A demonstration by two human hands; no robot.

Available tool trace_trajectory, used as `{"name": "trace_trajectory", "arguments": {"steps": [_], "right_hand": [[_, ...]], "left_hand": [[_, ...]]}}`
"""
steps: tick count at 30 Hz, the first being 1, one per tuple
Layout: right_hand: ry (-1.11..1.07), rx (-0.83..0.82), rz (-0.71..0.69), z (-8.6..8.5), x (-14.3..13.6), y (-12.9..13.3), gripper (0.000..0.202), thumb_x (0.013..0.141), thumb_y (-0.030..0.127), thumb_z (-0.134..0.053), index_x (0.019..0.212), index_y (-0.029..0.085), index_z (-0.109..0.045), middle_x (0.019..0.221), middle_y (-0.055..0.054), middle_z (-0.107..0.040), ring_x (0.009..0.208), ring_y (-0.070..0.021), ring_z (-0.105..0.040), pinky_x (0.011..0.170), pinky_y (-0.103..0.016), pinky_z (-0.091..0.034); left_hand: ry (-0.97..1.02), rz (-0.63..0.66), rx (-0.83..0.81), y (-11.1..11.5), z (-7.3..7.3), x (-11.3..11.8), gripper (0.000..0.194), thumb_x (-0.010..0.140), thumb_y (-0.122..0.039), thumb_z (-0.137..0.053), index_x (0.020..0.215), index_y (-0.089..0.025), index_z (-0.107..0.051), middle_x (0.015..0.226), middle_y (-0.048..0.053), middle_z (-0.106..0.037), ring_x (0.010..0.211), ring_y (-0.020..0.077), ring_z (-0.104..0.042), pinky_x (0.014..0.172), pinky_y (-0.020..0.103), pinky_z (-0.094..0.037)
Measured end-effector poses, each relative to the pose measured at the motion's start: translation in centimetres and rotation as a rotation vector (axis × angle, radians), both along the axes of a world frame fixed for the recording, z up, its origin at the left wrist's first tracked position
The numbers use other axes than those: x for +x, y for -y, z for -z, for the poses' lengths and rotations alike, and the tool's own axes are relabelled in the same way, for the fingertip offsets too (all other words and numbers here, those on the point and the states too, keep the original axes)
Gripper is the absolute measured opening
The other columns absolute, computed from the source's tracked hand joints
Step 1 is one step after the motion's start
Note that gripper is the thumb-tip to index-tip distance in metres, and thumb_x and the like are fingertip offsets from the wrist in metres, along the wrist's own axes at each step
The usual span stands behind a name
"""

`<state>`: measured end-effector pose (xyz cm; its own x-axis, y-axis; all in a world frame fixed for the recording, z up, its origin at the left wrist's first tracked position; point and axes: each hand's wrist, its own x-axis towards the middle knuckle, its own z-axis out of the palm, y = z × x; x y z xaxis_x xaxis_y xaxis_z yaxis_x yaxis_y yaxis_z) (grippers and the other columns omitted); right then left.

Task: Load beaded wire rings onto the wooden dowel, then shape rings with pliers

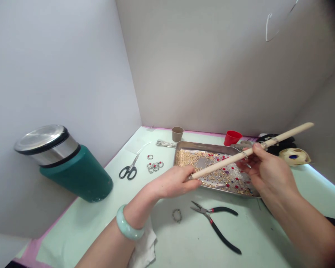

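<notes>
A pale wooden stick (229,160) is slanting through the air between a person's two bare hands, its long axis running from low at the left to high at the right, and its near part is passing above a metal tray (203,144) of loose beads (185,158). The left hand (181,182) is gripping the lower end, thumb and fingers closing around its tip. The right hand (270,167) is holding the stick farther up, its thumb pressing on the upper side while the fingers are curling beneath; how firmly they are pinching, one cannot tell. Thin metal loops (264,145) are circling the shaft around the right thumb, so the right hand is lying far nearer to them than the left. Beyond that thumb, the stick's free end is pointing up and away to the right, touching no hand. On the pale green table (173,245), black-handled pliers (212,211) and a small beaded ring (176,215) are lying just in front of the tray, nearer the wearer
</notes>
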<state>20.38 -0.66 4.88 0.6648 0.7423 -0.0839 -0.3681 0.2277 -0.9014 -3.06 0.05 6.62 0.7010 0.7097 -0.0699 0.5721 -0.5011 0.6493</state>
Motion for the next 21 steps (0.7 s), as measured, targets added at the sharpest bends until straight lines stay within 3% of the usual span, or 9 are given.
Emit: {"name": "trace_trajectory", "arguments": {"steps": [8, 14, 21], "right_hand": [[-0.022, -0.007, 0.001, -0.01, -0.49, 0.22, 0.008, 0.079, 0.016, -0.058, 0.071, 0.016, -0.058, 0.067, 0.001, -0.054, 0.058, -0.0106, -0.051, 0.052, -0.026, -0.052], [0.015, -0.012, 0.025, -0.17, -0.49, 0.36, 0.011, 0.078, 0.018, -0.060, 0.068, 0.015, -0.057, 0.064, 0.002, -0.052, 0.054, -0.0097, -0.047, 0.047, -0.024, -0.049], [0.038, -0.034, 0.008, 0.02, -0.04, 0.35, 0.011, 0.077, 0.023, -0.062, 0.069, 0.017, -0.057, 0.068, 0.001, -0.053, 0.056, -0.0100, -0.047, 0.047, -0.024, -0.050]], "left_hand": [[-0.055, 0.062, -0.051, -0.10, -0.79, -0.54, 0.023, 0.082, -0.039, -0.043, 0.070, -0.020, -0.042, 0.064, -0.002, -0.046, 0.054, 0.0101, -0.040, 0.050, 0.027, -0.030], [-0.114, 0.048, 0.050, 0.20, -0.60, -0.25, 0.023, 0.081, -0.036, -0.042, 0.065, -0.020, -0.038, 0.058, -0.002, -0.044, 0.049, 0.0098, -0.037, 0.047, 0.028, -0.027], [0.040, -0.007, -0.074, 0.33, -0.51, -0.23, 0.015, 0.082, -0.034, -0.044, 0.079, -0.020, -0.050, 0.061, -0.003, -0.051, 0.053, 0.0102, -0.044, 0.048, 0.025, -0.031]]}}
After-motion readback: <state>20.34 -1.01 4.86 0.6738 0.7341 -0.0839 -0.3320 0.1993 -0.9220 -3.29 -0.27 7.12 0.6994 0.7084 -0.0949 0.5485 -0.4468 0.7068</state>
